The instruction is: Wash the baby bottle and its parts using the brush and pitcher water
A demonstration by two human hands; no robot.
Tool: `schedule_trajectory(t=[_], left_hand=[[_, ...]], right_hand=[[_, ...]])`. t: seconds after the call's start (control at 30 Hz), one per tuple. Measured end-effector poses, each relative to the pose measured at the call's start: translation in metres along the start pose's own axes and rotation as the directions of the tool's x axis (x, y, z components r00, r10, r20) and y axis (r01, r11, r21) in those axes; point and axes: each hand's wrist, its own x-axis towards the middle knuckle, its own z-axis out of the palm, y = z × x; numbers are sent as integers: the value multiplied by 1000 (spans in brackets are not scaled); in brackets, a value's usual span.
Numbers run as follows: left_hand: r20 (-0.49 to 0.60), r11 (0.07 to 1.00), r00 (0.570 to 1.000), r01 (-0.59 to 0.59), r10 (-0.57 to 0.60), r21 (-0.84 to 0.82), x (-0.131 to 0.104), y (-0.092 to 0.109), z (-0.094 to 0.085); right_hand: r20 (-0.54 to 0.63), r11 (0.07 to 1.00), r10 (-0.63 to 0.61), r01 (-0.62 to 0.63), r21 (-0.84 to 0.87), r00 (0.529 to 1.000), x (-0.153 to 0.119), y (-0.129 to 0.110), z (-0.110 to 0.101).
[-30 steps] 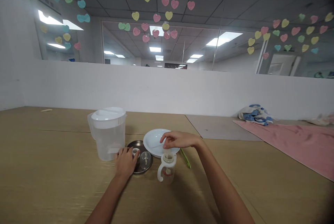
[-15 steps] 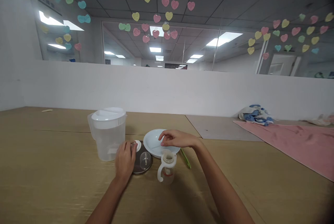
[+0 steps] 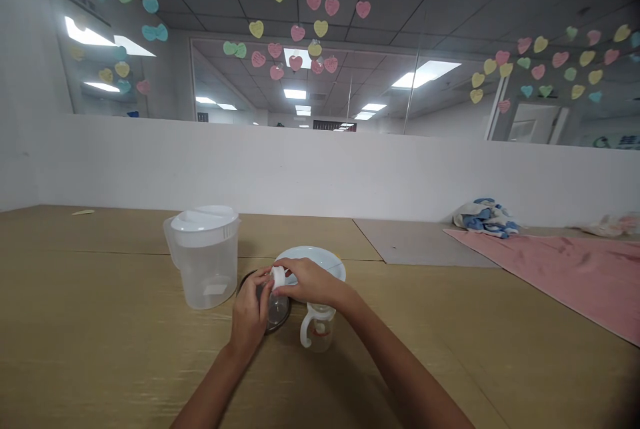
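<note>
My left hand (image 3: 250,305) and my right hand (image 3: 307,280) meet over a dark round tray (image 3: 280,329), both gripping a small white bottle ring (image 3: 279,276). Fingers hide most of it, including any part on its left side. On the tray below lies a clear plastic cap (image 3: 278,310), partly covered by my left fingers. A clear baby bottle (image 3: 321,334) with a white curved handle stands upright just right of the tray, its top partly behind my right wrist. Behind my right hand sits a white bowl (image 3: 327,259).
A translucent pitcher (image 3: 207,269) with a white lid stands left of the tray. A pink cloth (image 3: 555,269) covers the table's right side, with a crumpled blue and white cloth (image 3: 485,219) behind it. A low white wall (image 3: 320,172) closes off the back.
My right hand has come down and left from above the bowl and now grips the ring. My left hand has moved slightly right, turning the ring edge-on. The green stick is now hidden.
</note>
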Motion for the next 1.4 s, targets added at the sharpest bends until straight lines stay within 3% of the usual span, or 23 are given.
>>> schedule_trajectory(t=[0.13, 0.3, 0.57, 0.63, 0.7, 0.8, 0.87, 1.03, 1.4], left_hand=[[-4, 982, 984, 176, -176, -62, 0, 8, -1], [-11, 894, 902, 427, -433, -136, 4, 10, -1], [2, 790, 836, 520, -549, -326, 7, 11, -1], [5, 811, 855, 494, -518, -313, 7, 12, -2], [3, 870, 901, 420, -434, -256, 6, 11, -3], [-5, 964, 973, 227, -230, -141, 4, 7, -5], [-13, 995, 997, 75, -76, -65, 2, 4, -5], [-8, 984, 989, -147, 148, 103, 0, 1, -2], [-56, 966, 973, -214, 224, 147, 2, 1, -1]], right_hand=[[-33, 999, -19, 18, -28, 999, 5, -3, 7], [-12, 998, -24, 23, -60, 1000, 8, -4, 11], [5, 990, -52, 52, -131, 999, 8, 0, 15], [-9, 988, -41, 40, -146, 999, 7, -3, 13], [-40, 986, -20, 13, -164, 999, 6, -8, 8], [-114, 979, -11, -12, -201, 993, 3, -15, -3], [-136, 976, -17, -14, -219, 991, 1, -17, -11], [-92, 985, -14, -2, -175, 996, -2, -16, -21], [-67, 999, 15, -18, -32, 998, 0, -18, -21]])
